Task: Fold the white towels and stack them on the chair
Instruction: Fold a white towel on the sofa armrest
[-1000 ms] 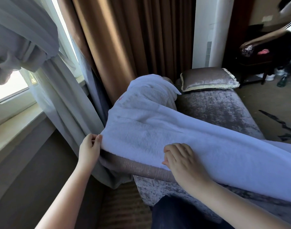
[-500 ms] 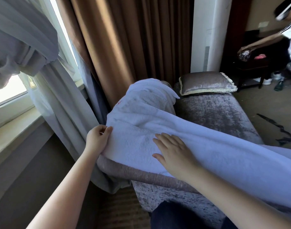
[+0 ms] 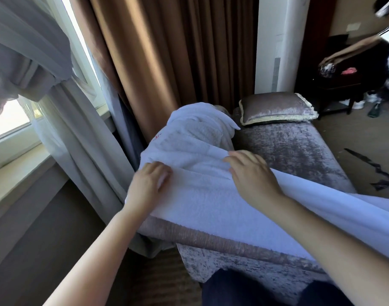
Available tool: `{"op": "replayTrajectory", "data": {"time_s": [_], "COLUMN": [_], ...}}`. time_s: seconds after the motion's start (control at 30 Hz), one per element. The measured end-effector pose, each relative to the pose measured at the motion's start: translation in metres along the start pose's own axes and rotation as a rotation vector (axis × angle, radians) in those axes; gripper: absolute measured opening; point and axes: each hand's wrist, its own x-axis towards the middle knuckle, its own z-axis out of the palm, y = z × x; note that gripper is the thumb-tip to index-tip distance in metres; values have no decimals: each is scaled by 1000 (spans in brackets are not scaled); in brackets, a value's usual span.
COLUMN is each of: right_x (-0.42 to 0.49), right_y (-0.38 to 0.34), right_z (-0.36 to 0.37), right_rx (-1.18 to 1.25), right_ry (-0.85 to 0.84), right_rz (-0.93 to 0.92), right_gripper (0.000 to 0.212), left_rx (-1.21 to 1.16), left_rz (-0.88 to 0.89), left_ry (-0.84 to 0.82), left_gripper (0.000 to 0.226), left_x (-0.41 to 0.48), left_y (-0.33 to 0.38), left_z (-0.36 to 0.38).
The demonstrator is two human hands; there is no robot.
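Both hands are on the towel (image 3: 211,195), which lies stretched along the chair's (image 3: 299,155) near edge and runs off past its right end. The left hand (image 3: 148,184) is at the chair's left end, fingers curled over the towel's end and pinching it; the thumb is hidden. The right hand (image 3: 253,175) is further along the chair, fingers hooked over the towel's far edge with a raised fold caught in them. The hands are apart, with cloth between them. A second towel (image 3: 195,129) lies heaped on the chair's back left corner. A cushion (image 3: 277,109) sits at the chair's far end, and a brown curtain (image 3: 156,51) hangs behind the chair.
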Motion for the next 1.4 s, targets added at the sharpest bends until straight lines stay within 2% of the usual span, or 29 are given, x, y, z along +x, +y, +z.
{"op": "replayTrajectory", "data": {"time_s": [0.07,0.13,0.2,0.27,0.4,0.43,0.47,0.57,0.6,0.67,0.73,0.8,0.87,0.97,1.03,1.1,1.17,1.27,1.3,1.37,1.4], "right_x": [6,9,14,16,12,10,7,-4,-8,-16,-23,-29,-35,-51,-63,-73,-80,-84,-84,-79,-74], "right_y": [12,16,19,22,19,17,14,5,2,-2,-5,-8,-11,-20,-26,-30,-31,-30,-29,-26,-24], "right_z": [4,0,-3,-8,-14,-16,-17,-28,-31,-36,-39,-42,-44,-41,-35,-27,-21,-17,-17,-23,-27], "right_rx": [-40,-87,-149,-178,-38,32,74,63,46,-1,-28,6,50,70,66,50,58,121,135,182,216], "right_ry": [-89,-239,-396,-480,-324,-246,-153,10,28,52,52,52,45,-40,-121,-182,-217,-261,-260,-243,-223], "right_rz": [49,137,247,288,211,171,115,-64,-102,-147,-165,-166,-181,-207,-232,-283,-318,-307,-315,-342,-324], "right_gripper": [35,32,30,26,15,12,12,26,27,19,11,8,7,31,41,44,48,49,45,15,7], "left_rx": [-4,63,88,62,46,63,91,213,252,327,371,396,443,529,528,522,531,479,439,344,298], "left_rz": [-18,-50,-50,-56,-25,-37,-36,149,236,328,382,402,400,339,334,314,294,256,206,78,-10], "left_ry": [-168,-238,-268,-262,16,46,46,-75,-154,-316,-348,-351,-280,-48,-1,-58,-189,-351,-388,-419,-441], "left_gripper": [37,55,59,52,26,24,33,69,69,46,27,30,29,23,19,30,42,29,30,39,42], "left_x": [-12,-27,-32,-22,22,36,51,89,98,111,117,116,109,79,45,10,-19,-49,-52,-48,-42], "left_y": [12,18,15,14,18,19,20,21,20,17,11,4,1,-1,-7,-11,-16,-16,-15,-16,-19], "left_z": [13,23,25,18,-6,-11,-13,-8,-4,1,-2,-13,-29,-54,-63,-62,-54,-45,-46,-53,-59]}}
